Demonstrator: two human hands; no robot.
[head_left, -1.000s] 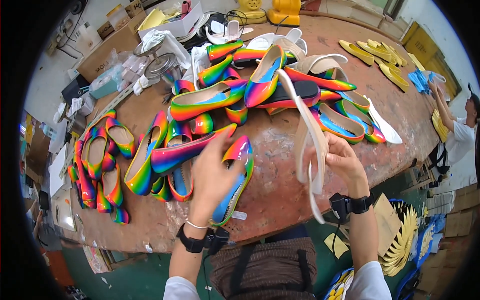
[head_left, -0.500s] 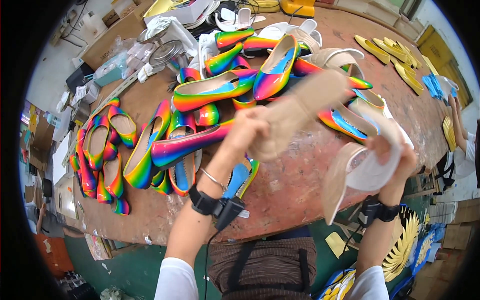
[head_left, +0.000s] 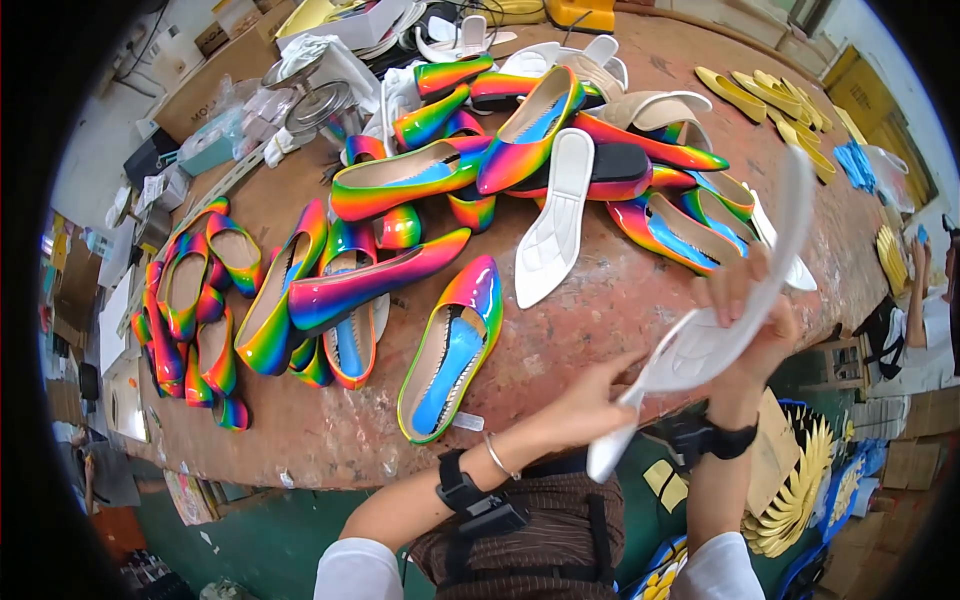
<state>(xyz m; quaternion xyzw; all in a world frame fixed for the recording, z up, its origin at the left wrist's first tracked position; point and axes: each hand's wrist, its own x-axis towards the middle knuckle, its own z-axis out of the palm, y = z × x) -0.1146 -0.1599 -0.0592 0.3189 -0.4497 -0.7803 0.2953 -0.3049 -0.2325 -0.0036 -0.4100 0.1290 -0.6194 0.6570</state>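
My right hand is closed around white shoe insoles at the table's front right; one long white piece curves up past the fingers, blurred by motion. My left hand pinches the lower, pointed part of the same white insoles. Ahead of my hands a single white insole lies against a heap of shiny rainbow flat shoes. One rainbow shoe with a blue inside stands alone, left of my left hand.
More rainbow shoes cluster at the left. Beige and white insoles lie behind the heap. Yellow flats stand at the back right. Metal bowls and boxes line the back left. Another person's arm shows at the far right.
My left hand has moved from above the heap down and right to the insoles in my right hand, and no longer holds the beige insole. A white insole now lies by the heap.
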